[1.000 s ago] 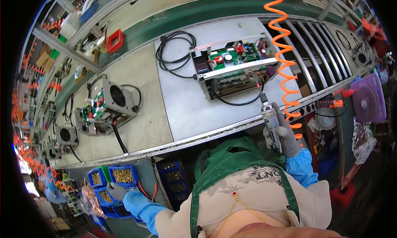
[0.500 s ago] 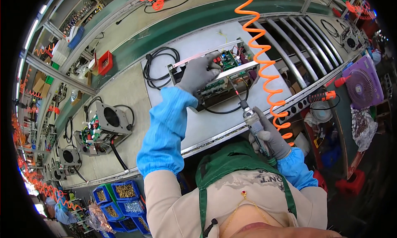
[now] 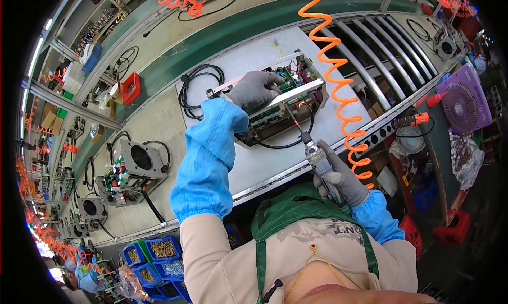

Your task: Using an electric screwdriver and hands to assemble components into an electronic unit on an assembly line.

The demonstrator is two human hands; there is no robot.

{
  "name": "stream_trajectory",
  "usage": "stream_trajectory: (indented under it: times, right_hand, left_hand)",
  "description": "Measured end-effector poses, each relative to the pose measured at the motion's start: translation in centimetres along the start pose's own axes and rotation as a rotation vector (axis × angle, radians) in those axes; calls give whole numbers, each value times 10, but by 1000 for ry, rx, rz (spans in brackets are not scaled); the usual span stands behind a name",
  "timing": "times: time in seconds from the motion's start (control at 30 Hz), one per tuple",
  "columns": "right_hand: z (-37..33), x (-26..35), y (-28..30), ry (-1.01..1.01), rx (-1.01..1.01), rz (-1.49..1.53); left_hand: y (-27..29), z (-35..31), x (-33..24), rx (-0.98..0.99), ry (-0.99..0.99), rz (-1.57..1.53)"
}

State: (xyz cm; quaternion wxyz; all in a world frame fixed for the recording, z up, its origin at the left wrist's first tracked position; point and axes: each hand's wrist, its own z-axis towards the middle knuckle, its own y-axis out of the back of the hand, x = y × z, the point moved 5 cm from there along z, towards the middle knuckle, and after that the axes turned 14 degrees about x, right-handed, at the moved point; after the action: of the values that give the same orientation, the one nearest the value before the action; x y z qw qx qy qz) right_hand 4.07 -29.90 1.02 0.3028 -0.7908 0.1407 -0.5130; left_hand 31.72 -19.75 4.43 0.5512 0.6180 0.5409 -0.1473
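On the pale work board (image 3: 338,113) lies an open metal-framed electrical unit (image 3: 275,120), circuit boards and wiring showing inside. My left hand (image 3: 257,90), in a grey glove, bends its fingers over the unit's silver near rail (image 3: 302,90). My gloved right hand (image 3: 344,173) grips a power screwdriver (image 3: 319,161), which slants up and left. Its long bit points at the unit's near side, just below the rail. Whether the tip touches a screw is too small to tell.
An orange coiled hose (image 3: 338,76) hangs right of the unit, beside metal rollers (image 3: 373,66). A black cable (image 3: 182,95) lies coiled on the left. Further left stands another unit with a fan (image 3: 142,155). Blue bins of small hardware (image 3: 163,248) sit below the bench edge.
My right hand has brought the screwdriver a little left, and its bit lies closer along the unit's near side. My left hand stays on the rail; the unit appears tilted slightly differently.
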Motion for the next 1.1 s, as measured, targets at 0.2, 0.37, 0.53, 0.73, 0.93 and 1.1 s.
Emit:
stream_trajectory:
  times: [0.2, 0.37, 0.53, 0.73, 0.93, 1.1]
  right_hand:
    - [0, 1, -4, -5, -9, -26]
    - [-3, 0, -12, 34, -35, -69]
    - [-1, -7, -15, 46, -52, -48]
    - [-1, -4, -20, 61, -79, -76]
    - [-1, -5, -20, 47, -98, -100]
    - [1, -8, -23, 40, -91, -136]
  left_hand:
    - [-1, -13, 5, -17, -61, 2]
    - [-17, -28, -23, -17, -101, 171]
    - [-18, -26, -24, -87, -71, 323]
    - [-15, -23, -24, -75, -45, 354]
    - [-14, -22, -24, -59, -31, 330]
    - [-17, -30, -16, -93, -99, 276]
